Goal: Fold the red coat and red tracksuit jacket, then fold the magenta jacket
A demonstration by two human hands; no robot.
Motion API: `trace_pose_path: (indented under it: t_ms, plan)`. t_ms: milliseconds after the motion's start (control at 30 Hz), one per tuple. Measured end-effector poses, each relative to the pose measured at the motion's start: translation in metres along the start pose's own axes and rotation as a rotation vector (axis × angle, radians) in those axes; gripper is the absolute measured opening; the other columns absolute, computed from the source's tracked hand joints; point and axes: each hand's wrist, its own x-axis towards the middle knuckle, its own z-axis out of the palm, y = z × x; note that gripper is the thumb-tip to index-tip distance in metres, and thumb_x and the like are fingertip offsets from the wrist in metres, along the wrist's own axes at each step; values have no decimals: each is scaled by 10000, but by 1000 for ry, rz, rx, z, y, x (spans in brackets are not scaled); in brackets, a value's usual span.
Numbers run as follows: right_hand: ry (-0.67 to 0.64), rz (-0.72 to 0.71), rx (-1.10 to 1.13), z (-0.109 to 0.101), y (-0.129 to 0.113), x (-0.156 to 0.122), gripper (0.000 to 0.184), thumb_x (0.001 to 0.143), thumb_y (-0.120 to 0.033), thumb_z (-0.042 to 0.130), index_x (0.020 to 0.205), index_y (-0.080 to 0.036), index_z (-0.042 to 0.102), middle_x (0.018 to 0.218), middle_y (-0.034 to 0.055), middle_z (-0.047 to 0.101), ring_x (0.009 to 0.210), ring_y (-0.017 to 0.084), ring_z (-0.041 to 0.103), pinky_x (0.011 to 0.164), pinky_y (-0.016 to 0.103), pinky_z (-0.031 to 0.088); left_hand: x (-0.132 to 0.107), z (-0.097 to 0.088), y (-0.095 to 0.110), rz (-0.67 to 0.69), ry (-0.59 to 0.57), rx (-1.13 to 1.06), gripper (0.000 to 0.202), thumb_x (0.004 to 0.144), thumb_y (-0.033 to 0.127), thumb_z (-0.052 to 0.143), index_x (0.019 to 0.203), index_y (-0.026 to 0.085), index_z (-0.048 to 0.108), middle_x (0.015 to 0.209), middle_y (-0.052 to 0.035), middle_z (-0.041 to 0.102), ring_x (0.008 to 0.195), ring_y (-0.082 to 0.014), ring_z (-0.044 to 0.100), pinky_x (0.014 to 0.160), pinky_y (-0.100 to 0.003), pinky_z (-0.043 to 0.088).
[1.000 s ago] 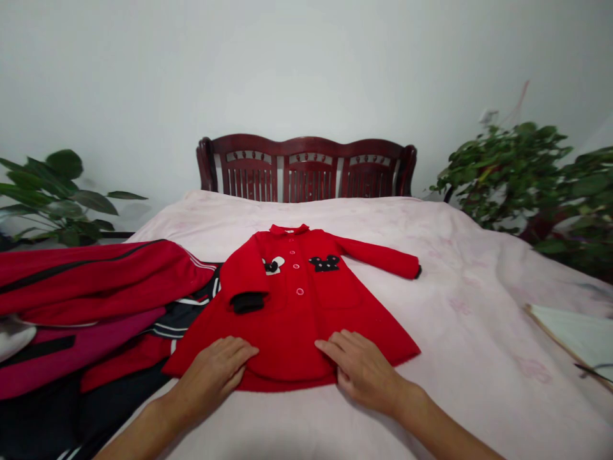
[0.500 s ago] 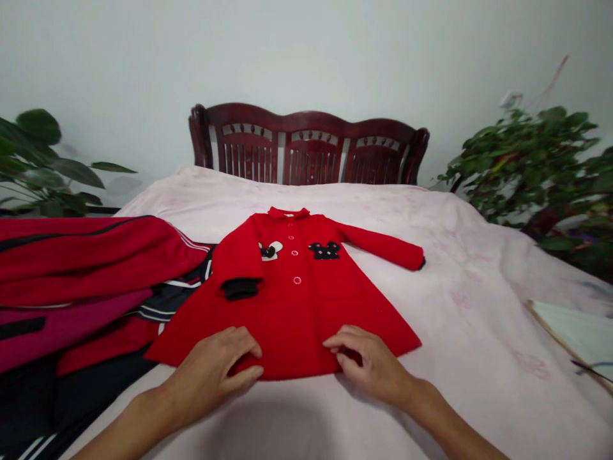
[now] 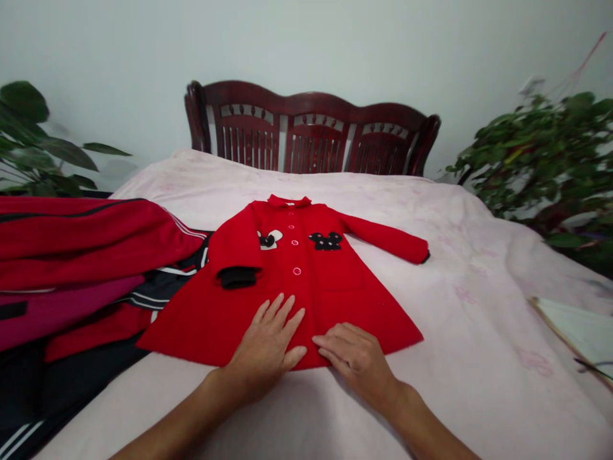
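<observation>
A red coat (image 3: 335,287) lies front up on the bed, collar away from me. It has round buttons down the front, a white-and-black patch and a dotted black patch. Its left-side sleeve (image 3: 237,239) is folded across the front with a black cuff showing; the other sleeve (image 3: 385,236) stretches out to the right. My left hand (image 3: 268,338) rests flat on the lower front with its fingers spread. Beside it, my right hand (image 3: 354,354) has its fingers curled together at the front edge near the hem, pinching the cloth; the thumb is mostly hidden.
A pile of red, magenta and dark clothes (image 3: 86,249) touches the coat on the left. Under everything spreads a pale pink bedsheet (image 3: 464,364). A white, brown-edged flat object (image 3: 579,332) lies at right. Behind stand a dark wooden headboard (image 3: 313,137) and leafy plants (image 3: 541,153).
My left hand has moved right and forward, from a curled pose near the hem to lying flat on the coat. My right hand has shifted slightly left and its fingers have closed together.
</observation>
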Motion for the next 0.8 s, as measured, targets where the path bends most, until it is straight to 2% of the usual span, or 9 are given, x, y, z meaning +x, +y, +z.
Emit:
trace_pose_path:
  t_ms: [100, 233, 400, 600, 733, 800]
  plan:
    - [-11, -57, -73, 1, -3, 3, 167, 960, -205, 527, 1024, -202, 681, 810, 19, 682, 722, 134, 571, 674, 267, 422, 1, -1, -1, 7, 4, 2, 588, 906, 484, 538, 1434, 237, 462, 1538, -125, 405, 1437, -313, 325, 1134, -512, 325]
    - [-33, -129, -210, 3, -5, 4, 167, 960, -167, 501, 902, -194, 655, 739, 9, 640, 681, 135, 534, 655, 284, 381, 1, 0, -1, 3, 25, 0, 596, 896, 482, 555, 1432, 238, 462, 1538, -121, 407, 1436, -312, 327, 1133, -506, 328]
    - [-22, -126, -312, 8, -7, 4, 194, 945, -132, 472, 792, -178, 581, 691, 21, 556, 655, 154, 472, 630, 300, 356, -1, 2, 1, 4, 51, 23, 590, 892, 469, 562, 1426, 236, 468, 1533, -117, 417, 1432, -308, 336, 1134, -503, 330]
    - [-16, -22, -215, 6, -6, 5, 175, 967, -132, 405, 862, -176, 538, 756, 34, 548, 702, 151, 508, 655, 265, 411, 0, 5, 5, -22, 100, 21, 563, 917, 514, 502, 1406, 235, 493, 1527, -113, 427, 1434, -300, 335, 1141, -493, 321]
    - [105, 163, -185, -3, 5, 8, 139, 968, -149, 395, 916, -188, 518, 795, 29, 551, 715, 150, 547, 652, 259, 434, 0, 6, 5, -15, 90, 18, 587, 919, 524, 491, 1420, 218, 475, 1533, -125, 414, 1438, -304, 326, 1144, -507, 316]
    - [124, 240, -167, -6, 10, 11, 133, 979, -179, 401, 926, -198, 521, 820, 29, 573, 746, 151, 576, 681, 261, 449, 0, 6, 5, -9, 83, 13, 600, 921, 524, 487, 1433, 213, 457, 1541, -129, 399, 1445, -304, 310, 1146, -513, 313]
